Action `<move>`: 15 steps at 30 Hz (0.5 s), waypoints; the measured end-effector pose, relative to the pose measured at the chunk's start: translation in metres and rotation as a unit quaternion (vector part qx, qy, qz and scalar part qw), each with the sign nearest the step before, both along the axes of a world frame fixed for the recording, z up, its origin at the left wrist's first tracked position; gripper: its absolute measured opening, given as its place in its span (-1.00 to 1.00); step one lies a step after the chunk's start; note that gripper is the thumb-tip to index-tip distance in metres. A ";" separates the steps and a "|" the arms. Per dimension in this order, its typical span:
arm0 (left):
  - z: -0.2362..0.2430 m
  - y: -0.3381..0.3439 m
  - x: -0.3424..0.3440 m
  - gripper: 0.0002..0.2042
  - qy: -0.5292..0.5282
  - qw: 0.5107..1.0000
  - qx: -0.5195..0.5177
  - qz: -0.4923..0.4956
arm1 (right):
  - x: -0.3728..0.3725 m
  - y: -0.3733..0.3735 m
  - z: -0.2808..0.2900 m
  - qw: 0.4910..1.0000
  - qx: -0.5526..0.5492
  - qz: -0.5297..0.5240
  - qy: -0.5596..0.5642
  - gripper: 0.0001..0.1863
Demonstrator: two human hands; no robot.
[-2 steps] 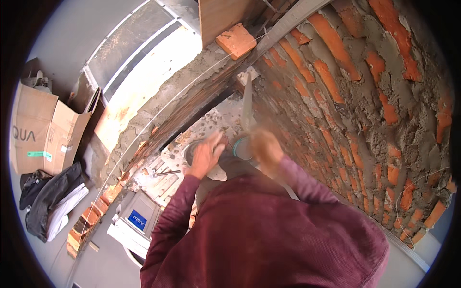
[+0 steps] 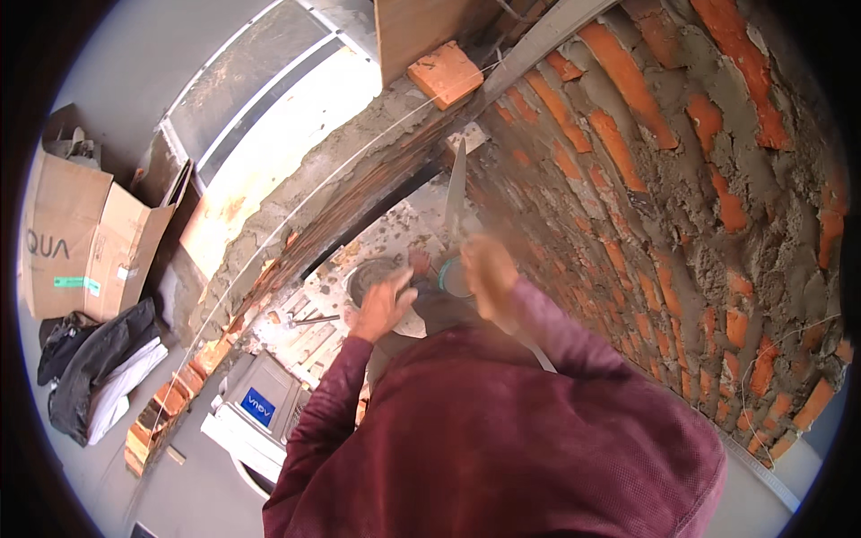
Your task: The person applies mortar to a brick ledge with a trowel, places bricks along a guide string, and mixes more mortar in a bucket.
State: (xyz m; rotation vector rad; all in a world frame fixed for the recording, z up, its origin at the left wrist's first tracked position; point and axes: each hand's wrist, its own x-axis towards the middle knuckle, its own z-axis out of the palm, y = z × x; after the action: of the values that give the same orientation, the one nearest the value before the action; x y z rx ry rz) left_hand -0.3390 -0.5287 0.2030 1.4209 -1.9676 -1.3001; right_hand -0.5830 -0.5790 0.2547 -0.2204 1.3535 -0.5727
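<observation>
My right hand [image 2: 490, 274] is closed, slightly blurred, at what seems the handle of a trowel [image 2: 456, 186]. Its long, pale, pointed blade reaches away from me, seen nearly edge-on; the grip is hidden by the fingers. Just left of that hand sits a round container with a teal rim [image 2: 441, 272]. My left hand [image 2: 384, 303] is empty, fingers apart, over the near side of a round grey bucket [image 2: 363, 273]. Whether it touches the bucket I cannot tell.
A brick wall [image 2: 619, 233] partly smeared with mortar rises along my right. On the left runs a low wall [image 2: 287, 224] with a string above it and a loose orange brick [image 2: 446, 74] at its far end. Cardboard boxes [image 2: 99, 238], dark clothes [image 2: 99, 372] and a grey case [image 2: 260, 399] lie farther left.
My right hand and the trowel have shifted slightly left, the blade now tilting a little differently. The fingers of my left hand have drawn slightly closer to me.
</observation>
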 end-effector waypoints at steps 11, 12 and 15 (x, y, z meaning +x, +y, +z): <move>-0.096 0.301 0.115 -0.60 0.038 0.860 0.305 0.407 | 0.167 -0.082 -0.056 0.932 -0.031 -0.191 -0.307 -0.81; -0.104 0.329 0.113 -0.61 0.051 0.835 0.313 0.450 | 0.186 -0.058 -0.060 0.936 -0.023 -0.153 -0.317 -0.79; -0.112 0.381 0.103 -0.59 -0.003 0.850 0.311 0.425 | 0.176 0.014 -0.075 0.951 0.057 0.004 -0.305 -0.74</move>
State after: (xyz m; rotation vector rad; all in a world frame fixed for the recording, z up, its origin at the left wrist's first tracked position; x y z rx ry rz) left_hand -0.2357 -0.1477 0.0907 2.2050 -0.6642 -1.4759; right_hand -0.4070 -0.5651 0.1794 0.0491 0.7799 -0.4975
